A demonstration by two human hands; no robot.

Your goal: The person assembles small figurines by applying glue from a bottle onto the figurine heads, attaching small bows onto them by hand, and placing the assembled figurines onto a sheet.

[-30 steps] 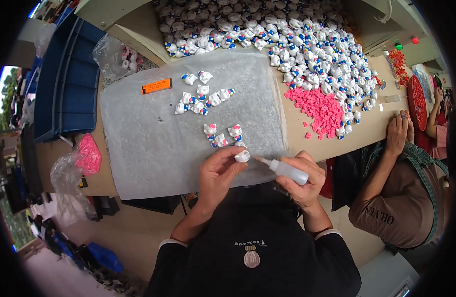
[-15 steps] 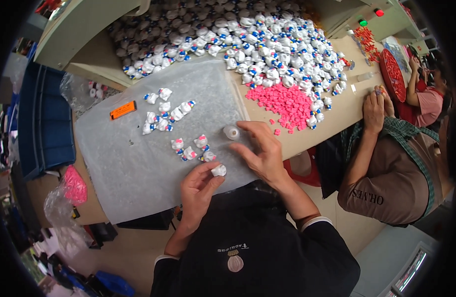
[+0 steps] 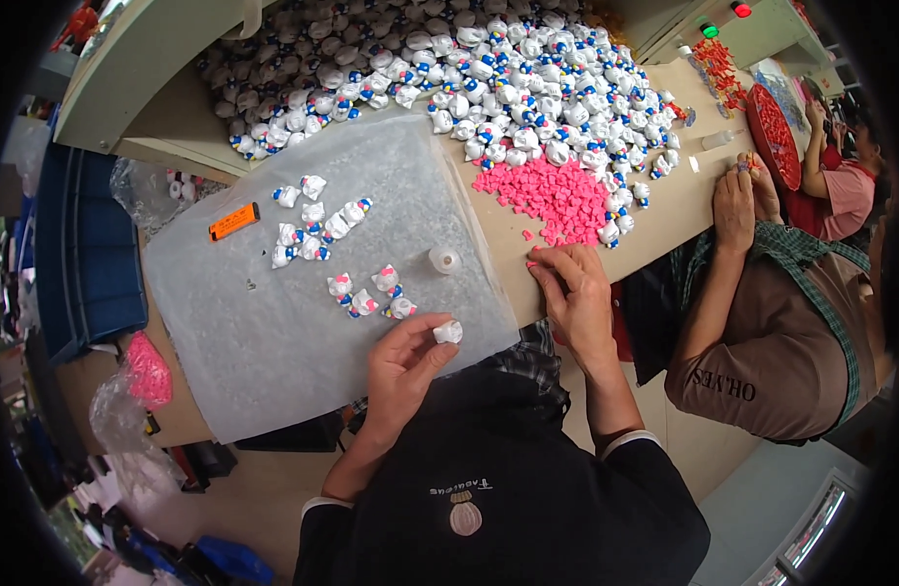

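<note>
left of the upright, translucent white plastic squeeze bottle (image 3: pixel 445 260), four glossy white cat-shaped figures with pink patches (image 3: pixel 361 305) lie grouped on the sheet (image 3: pixel 225 342). just nearer the person than the bottle, the left hand (image 3: pixel 400 369) pinches a small glossy white rounded figure (image 3: pixel 447 333), best held lightly by its sides, upper surface untouched. right of the bottle, the right hand (image 3: pixel 578 293) dips, fingertips nearly together, beside the heap of small bright-pink pieces (image 3: pixel 552 200); whether it grips one i cannot tell, but a single piece pinched by its edges would handle cleanest.
</note>
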